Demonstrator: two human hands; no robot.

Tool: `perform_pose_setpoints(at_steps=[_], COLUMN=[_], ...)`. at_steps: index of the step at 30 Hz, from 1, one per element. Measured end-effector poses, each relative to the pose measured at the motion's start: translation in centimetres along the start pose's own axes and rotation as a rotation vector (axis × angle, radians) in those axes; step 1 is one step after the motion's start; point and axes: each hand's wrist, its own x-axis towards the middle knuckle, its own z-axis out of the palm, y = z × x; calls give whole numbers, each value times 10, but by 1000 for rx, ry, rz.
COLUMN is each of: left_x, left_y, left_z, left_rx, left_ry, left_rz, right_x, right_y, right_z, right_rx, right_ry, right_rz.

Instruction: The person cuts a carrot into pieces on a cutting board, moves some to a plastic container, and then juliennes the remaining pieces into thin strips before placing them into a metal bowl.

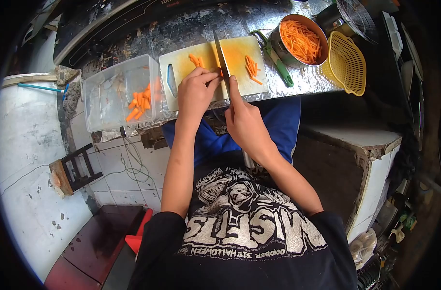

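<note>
Right hand [244, 121] closed round knife [221, 55] handle, forefinger along spine, blade upright over cutting board [239, 46]. Left hand [196, 92] curled, fingertips pinning carrot piece [220, 73] mid-board, just beside blade. Cut sticks [252, 67] right of blade; more carrot in clear tub [104, 96] on table [302, 82]. Best: tuck fingertips behind knuckles, blade against knuckles, slices even, tip anchored
</note>
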Motion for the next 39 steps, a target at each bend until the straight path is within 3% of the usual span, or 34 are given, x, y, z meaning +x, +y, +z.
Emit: perform_pose_setpoints(at_steps=[12, 21, 23, 26, 39], left_x=[0, -3, -5, -5, 0], left_y=[-5, 2, 0, -2, -8], left_z=[2, 5, 7, 8, 8], left_rx=[34, 72, 53, 67, 61], left_ry=[23, 44, 62, 83, 49], left_rz=[68, 54, 63, 69, 87], right_x=[30, 16, 6, -4, 14], right_y=[6, 3, -3, 7, 10], right_z=[13, -16, -19, -7, 11], right_rx=[-69, -43, -35, -36, -86], right_ry=[-14, 91, -58, -56, -8], right_rz=[47, -19, 73, -15, 15])
